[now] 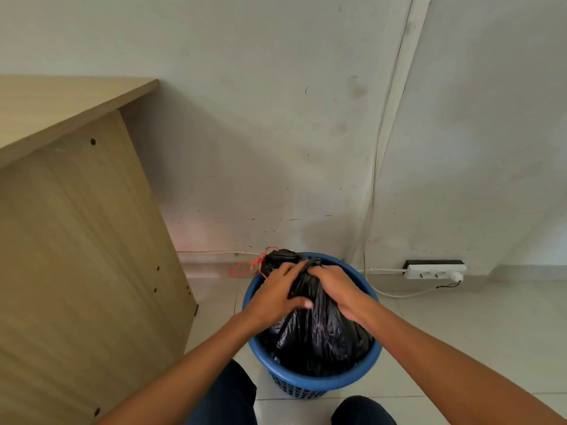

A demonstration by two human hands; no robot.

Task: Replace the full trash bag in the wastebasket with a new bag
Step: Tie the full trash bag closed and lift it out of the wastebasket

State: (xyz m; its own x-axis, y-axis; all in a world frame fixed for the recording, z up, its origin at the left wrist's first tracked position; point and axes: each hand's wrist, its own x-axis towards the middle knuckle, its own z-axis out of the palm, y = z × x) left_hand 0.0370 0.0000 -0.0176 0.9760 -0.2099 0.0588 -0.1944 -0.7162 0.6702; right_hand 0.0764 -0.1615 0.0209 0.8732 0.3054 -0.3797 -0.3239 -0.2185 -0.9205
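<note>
A round blue plastic wastebasket (316, 383) stands on the tiled floor by the wall. Inside it sits a full black trash bag (316, 338), gathered at the top, with a red drawstring (248, 266) hanging out to the left of its neck. My left hand (276, 297) lies on the bag's upper left side, fingers spread toward the gathered neck. My right hand (337, 289) is closed around the bag's gathered top from the right. No new bag is in view.
A light wooden desk side panel (86, 256) stands close on the left. A white power strip (435, 270) with a cable lies against the wall at the right. A cable duct (395, 102) runs up the wall. My knees (362, 411) are at the bottom edge.
</note>
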